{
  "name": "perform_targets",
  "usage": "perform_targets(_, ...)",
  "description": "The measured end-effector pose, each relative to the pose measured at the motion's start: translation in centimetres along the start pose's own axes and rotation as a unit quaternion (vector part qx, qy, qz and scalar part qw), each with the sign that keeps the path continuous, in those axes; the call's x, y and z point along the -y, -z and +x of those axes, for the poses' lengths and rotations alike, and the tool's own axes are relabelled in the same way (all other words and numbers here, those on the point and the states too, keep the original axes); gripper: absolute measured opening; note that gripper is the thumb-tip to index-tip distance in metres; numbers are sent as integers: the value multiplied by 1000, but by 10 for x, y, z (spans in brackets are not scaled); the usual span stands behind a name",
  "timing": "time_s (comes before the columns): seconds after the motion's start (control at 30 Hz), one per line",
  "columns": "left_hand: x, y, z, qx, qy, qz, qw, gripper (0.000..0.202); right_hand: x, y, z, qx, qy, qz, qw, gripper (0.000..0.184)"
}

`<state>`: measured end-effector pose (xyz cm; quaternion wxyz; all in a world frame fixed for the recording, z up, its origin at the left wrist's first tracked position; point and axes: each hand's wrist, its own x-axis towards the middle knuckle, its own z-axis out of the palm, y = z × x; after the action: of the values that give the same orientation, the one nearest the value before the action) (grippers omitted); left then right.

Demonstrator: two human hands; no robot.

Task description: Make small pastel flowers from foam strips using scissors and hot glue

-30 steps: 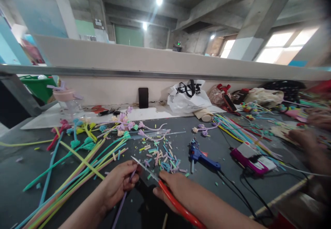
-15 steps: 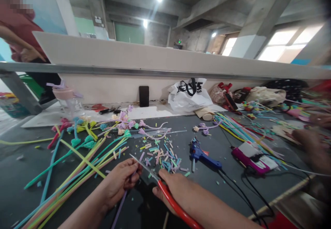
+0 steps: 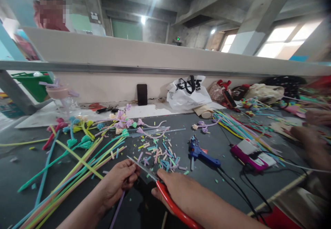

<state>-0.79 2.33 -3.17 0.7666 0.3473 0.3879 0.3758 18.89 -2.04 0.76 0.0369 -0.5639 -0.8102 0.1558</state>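
My left hand (image 3: 119,178) pinches a purple pipe cleaner (image 3: 118,209), whose long end hangs down toward the table's near edge. A short purple end stands above the fingers, beside the blades. Red-handled scissors (image 3: 169,201) are in my right hand (image 3: 181,189), their blades pointing up and left across the fingertips of my left hand. Whether the blades touch the pipe cleaner I cannot tell. Just beyond both hands lies a scatter of short cut pipe cleaner pieces (image 3: 165,158) in several pastel colours.
A blue glue gun (image 3: 205,157) with a cord lies right of the pieces, near a purple-and-white device (image 3: 249,157). Long pipe cleaners (image 3: 74,177) spread at left. Behind stand a phone (image 3: 142,95) and a white bag (image 3: 187,92). A co-worker's hand (image 3: 306,139) is at far right.
The view has shifted slightly. The person in red at the back left has moved to the right, behind the partition. My hands keep nearly the same pose with scissors and pipe cleaner.
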Motion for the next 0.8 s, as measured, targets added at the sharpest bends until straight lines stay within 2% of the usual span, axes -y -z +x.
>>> perform_targets(0.13, 0, 0, 0, 2, 7, -11, 1000, 23, -1, -1, -1, -16, 10, -6, 1000, 19)
perform_targets(0.5, 2, 3, 2, 15, 19, -8, 1000, 18, -1, -6, 3, 1, -16, 15, 1000, 26)
perform_targets(0.8, 4, 7, 2, 27, 7, -1, 1000, 16, 4, 2, 0, 23, -31, -17, 999, 27)
